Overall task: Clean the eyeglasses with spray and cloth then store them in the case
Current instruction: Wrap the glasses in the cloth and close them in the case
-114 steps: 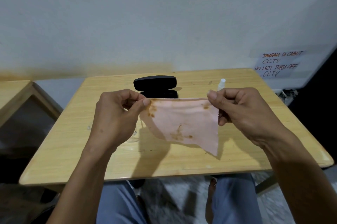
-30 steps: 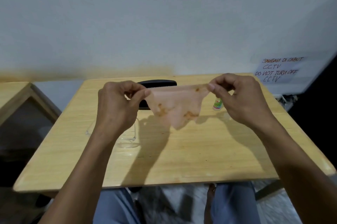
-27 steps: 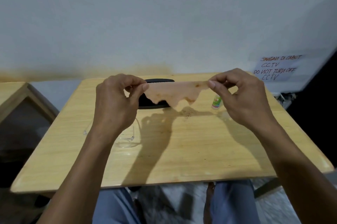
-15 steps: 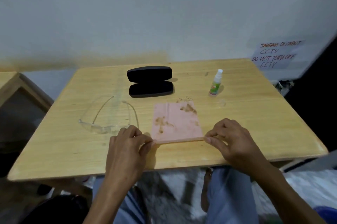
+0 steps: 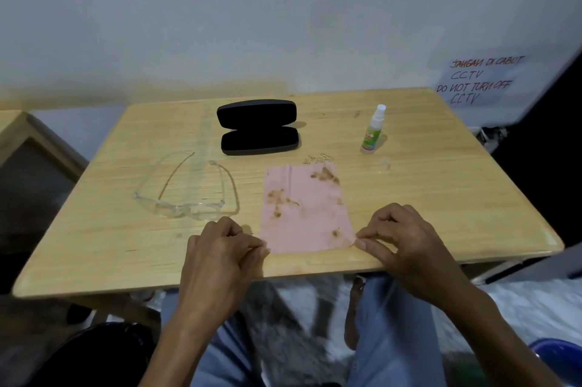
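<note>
A pink cloth [image 5: 304,210] with brown stains lies flat on the wooden table [image 5: 441,197] near its front edge. My left hand [image 5: 220,257] pinches the cloth's near left corner and my right hand [image 5: 406,245] pinches its near right corner. Clear-framed eyeglasses [image 5: 189,194] rest to the left of the cloth with their arms unfolded. A black glasses case [image 5: 258,127] lies open behind the cloth. A small spray bottle [image 5: 373,130] with a white top and green label stands upright at the back right.
A small clear cap [image 5: 384,163] lies just in front of the spray bottle. A white wall with a handwritten paper notice [image 5: 478,79] rises behind the table. Another wooden table's edge [image 5: 19,131] shows at far left. My knees are under the front edge.
I have brought the cloth down from mid-air and spread it flat on the table. Since half a second ago my hands have kept their hold on the two near corners.
</note>
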`<state>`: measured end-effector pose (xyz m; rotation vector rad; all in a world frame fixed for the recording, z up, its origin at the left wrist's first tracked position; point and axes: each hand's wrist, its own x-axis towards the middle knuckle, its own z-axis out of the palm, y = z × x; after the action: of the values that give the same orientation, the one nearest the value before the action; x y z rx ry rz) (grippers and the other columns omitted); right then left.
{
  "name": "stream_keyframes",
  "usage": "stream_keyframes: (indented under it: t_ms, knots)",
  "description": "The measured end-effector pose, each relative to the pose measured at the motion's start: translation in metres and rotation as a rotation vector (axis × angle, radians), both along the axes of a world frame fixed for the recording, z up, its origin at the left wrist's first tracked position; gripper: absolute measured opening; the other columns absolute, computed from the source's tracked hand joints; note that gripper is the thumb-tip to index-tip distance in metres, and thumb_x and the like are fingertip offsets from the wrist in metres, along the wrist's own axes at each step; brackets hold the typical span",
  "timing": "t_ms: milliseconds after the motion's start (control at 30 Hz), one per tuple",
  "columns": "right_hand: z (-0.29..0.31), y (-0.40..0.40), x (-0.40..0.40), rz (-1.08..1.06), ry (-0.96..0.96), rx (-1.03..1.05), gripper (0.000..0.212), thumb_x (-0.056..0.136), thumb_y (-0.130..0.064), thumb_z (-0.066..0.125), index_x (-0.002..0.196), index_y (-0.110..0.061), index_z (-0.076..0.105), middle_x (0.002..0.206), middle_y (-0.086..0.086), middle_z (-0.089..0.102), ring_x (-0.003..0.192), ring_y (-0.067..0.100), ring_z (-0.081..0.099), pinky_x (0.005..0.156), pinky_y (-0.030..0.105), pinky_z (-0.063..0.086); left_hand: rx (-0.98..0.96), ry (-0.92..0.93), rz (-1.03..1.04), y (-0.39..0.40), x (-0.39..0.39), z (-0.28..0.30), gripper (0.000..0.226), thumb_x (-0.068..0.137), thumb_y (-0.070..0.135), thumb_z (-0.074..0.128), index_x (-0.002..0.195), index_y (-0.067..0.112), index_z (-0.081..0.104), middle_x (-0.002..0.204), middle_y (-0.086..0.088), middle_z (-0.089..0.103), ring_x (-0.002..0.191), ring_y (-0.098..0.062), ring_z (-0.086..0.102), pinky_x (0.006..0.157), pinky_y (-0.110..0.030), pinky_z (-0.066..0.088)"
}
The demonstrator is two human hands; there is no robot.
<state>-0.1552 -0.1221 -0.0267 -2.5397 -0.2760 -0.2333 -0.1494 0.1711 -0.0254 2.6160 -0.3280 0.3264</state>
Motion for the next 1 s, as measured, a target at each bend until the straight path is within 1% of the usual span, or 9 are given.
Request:
stream_keyframes:
  t_ms: [167, 267, 367, 467, 533, 633, 733, 800, 1000]
  knots:
    - [0.013, 0.01, 0.005, -0.061, -0.021, 0.106, 0.007, 0.084, -0.026, 0.08, 0.09, -0.022, 0.077, 0.087, -0.012, 0.062, 0.086, 0.006, 0.057, 0.072, 0.018, 0.039, -0.125, -0.055, 0.024, 0.001, -0.005, 0.013, 0.022, 0.079, 0.047, 0.071, 0.083, 0.027, 0.079, 0.075, 0.015, 0.048, 0.071, -0.009, 0.052, 0.063, -0.034, 0.038]
    - [0.026, 0.038, 0.02, -0.045, -0.063, 0.194, 0.01, 0.087, -0.03, 0.075, 0.091, -0.021, 0.077, 0.087, -0.009, 0.065, 0.081, -0.009, 0.054, 0.069, 0.006, 0.037, -0.207, -0.166, 0.171, 0.017, 0.002, 0.036, 0.025, 0.08, 0.043, 0.075, 0.09, 0.02, 0.079, 0.076, 0.005, 0.058, 0.068, 0.0, 0.051, 0.055, -0.025, 0.042]
    - [0.042, 0.077, 0.04, 0.0, -0.012, 0.264, 0.006, 0.09, -0.024, 0.074, 0.091, -0.02, 0.078, 0.084, -0.009, 0.067, 0.08, -0.016, 0.053, 0.068, 0.0, 0.037, -0.169, -0.184, 0.399, 0.048, 0.02, 0.058, 0.026, 0.085, 0.039, 0.072, 0.098, 0.017, 0.078, 0.081, 0.0, 0.062, 0.069, -0.012, 0.055, 0.059, -0.023, 0.042]
    - [0.051, 0.118, 0.062, 0.042, 0.085, 0.296, 0.015, 0.093, -0.031, 0.069, 0.092, -0.021, 0.079, 0.078, -0.014, 0.07, 0.071, -0.009, 0.056, 0.065, 0.007, 0.034, -0.15, -0.088, 0.597, 0.086, 0.046, 0.067, 0.036, 0.088, 0.047, 0.065, 0.103, 0.016, 0.077, 0.092, -0.007, 0.073, 0.087, -0.028, 0.066, 0.083, -0.04, 0.052]
    - [0.051, 0.143, 0.077, 0.037, 0.181, 0.344, 0.023, 0.093, -0.036, 0.068, 0.087, -0.017, 0.079, 0.069, -0.012, 0.07, 0.064, -0.001, 0.058, 0.065, 0.019, 0.044, -0.205, 0.012, 0.665, 0.105, 0.061, 0.069, 0.04, 0.088, 0.049, 0.064, 0.104, 0.015, 0.076, 0.097, -0.01, 0.075, 0.094, -0.032, 0.069, 0.091, -0.047, 0.053]
    - [0.048, 0.171, 0.096, -0.018, 0.292, 0.335, 0.043, 0.092, -0.044, 0.067, 0.074, -0.005, 0.075, 0.058, 0.008, 0.067, 0.059, 0.025, 0.061, 0.067, 0.04, 0.056, -0.244, 0.202, 0.666, 0.119, 0.074, 0.069, 0.04, 0.089, 0.047, 0.064, 0.106, 0.013, 0.075, 0.104, -0.014, 0.075, 0.1, -0.033, 0.066, 0.091, -0.049, 0.054]
    - [0.043, 0.184, 0.105, -0.05, 0.399, 0.307, 0.061, 0.09, -0.051, 0.066, 0.072, 0.007, 0.065, 0.075, 0.018, 0.074, 0.063, 0.033, 0.064, 0.067, 0.046, 0.058, -0.319, 0.34, 0.627, 0.125, 0.082, 0.064, 0.037, 0.09, 0.04, 0.067, 0.107, 0.009, 0.075, 0.108, -0.015, 0.073, 0.093, -0.027, 0.06, 0.084, -0.038, 0.051]
    - [0.039, 0.189, 0.107, -0.046, 0.444, 0.327, 0.061, 0.087, -0.05, 0.068, 0.076, 0.01, 0.066, 0.088, 0.024, 0.075, 0.079, 0.038, 0.072, 0.076, 0.049, 0.06, -0.403, 0.384, 0.605, 0.127, 0.083, 0.059, 0.036, 0.089, 0.038, 0.069, 0.105, 0.007, 0.076, 0.109, -0.015, 0.072, 0.094, -0.023, 0.057, 0.081, -0.035, 0.046]
    - [0.044, 0.189, 0.101, -0.011, 0.483, 0.47, 0.034, 0.09, -0.032, 0.074, 0.079, 0.0, 0.076, 0.074, 0.013, 0.074, 0.073, 0.009, 0.071, 0.085, 0.039, 0.061, -0.557, 0.37, 0.562, 0.126, 0.072, 0.06, 0.025, 0.087, 0.029, 0.073, 0.08, 0.005, 0.076, 0.09, -0.009, 0.072, 0.081, -0.017, 0.058, 0.073, -0.034, 0.043]
